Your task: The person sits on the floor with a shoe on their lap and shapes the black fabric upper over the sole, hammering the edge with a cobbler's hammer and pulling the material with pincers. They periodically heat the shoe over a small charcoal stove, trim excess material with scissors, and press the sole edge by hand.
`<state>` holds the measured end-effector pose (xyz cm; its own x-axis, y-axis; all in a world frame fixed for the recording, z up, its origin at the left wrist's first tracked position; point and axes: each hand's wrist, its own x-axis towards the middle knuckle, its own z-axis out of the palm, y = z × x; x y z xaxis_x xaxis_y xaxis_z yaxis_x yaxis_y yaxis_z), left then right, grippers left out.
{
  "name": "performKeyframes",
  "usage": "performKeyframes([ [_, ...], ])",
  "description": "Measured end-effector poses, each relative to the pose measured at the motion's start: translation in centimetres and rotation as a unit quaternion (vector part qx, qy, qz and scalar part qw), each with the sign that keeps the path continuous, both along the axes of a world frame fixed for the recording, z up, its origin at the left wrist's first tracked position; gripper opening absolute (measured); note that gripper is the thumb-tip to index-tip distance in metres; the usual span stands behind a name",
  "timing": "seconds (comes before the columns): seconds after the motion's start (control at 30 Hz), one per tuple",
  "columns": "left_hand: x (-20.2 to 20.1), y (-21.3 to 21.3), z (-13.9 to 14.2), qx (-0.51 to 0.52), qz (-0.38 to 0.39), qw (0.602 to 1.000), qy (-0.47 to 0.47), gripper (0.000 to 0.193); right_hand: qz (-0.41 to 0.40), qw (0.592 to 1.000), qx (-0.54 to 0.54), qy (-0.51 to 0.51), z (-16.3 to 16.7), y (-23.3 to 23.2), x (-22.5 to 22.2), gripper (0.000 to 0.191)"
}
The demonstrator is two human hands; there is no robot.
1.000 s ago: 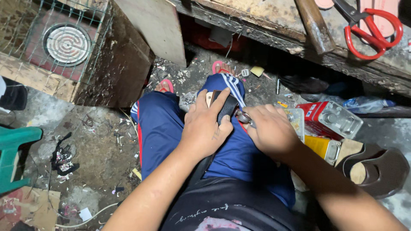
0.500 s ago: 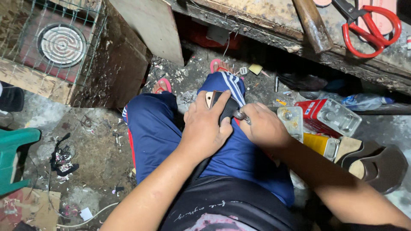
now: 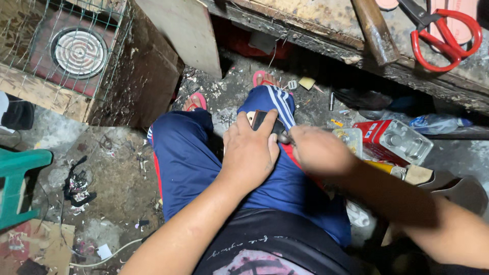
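Note:
I sit with blue striped track trousers (image 3: 193,163) and pink sandals (image 3: 196,100) on a dirty floor. My left hand (image 3: 249,153) presses a small dark flat piece (image 3: 265,121) with a pale underside down on my right knee. My right hand (image 3: 318,150) is closed around a small tool whose metal tip (image 3: 283,137) touches the edge of that piece; most of the tool is hidden in the fist.
A workbench edge (image 3: 316,35) crosses the top, with red-handled scissors (image 3: 443,38) and a wooden handle (image 3: 374,28) on it. A red metal can (image 3: 395,140) and a shoe sole (image 3: 456,191) lie at right. A green stool (image 3: 18,183) stands left, a wire cage (image 3: 66,51) top left.
Both hands stay on the knee with the dark piece; the right hand has shifted slightly along its edge. The view has drifted a little.

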<state>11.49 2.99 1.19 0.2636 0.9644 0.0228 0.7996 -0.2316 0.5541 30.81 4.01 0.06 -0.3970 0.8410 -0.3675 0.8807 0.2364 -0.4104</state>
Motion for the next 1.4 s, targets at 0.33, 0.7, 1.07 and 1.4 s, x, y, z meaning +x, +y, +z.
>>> performKeyframes([
  [0.33,0.4,0.5,0.6,-0.042,0.011,0.999,0.011,0.051,0.007,0.997,-0.071,-0.013,0.3,1.3,0.5,0.029],
  [0.7,0.2,1.6,0.2,-0.082,0.01,0.996,-0.033,0.043,-0.016,0.99,-0.136,-0.042,1.7,3.0,0.2,0.034],
  [1.07,-2.8,4.0,-0.3,-0.109,-0.075,0.979,-0.154,0.033,0.019,0.999,-0.013,-0.047,1.2,0.2,-2.3,0.018],
  [1.4,-5.2,-2.8,8.4,-0.007,-0.032,0.99,-0.134,0.043,0.136,0.981,0.095,0.097,9.2,-2.4,-3.8,0.021],
])
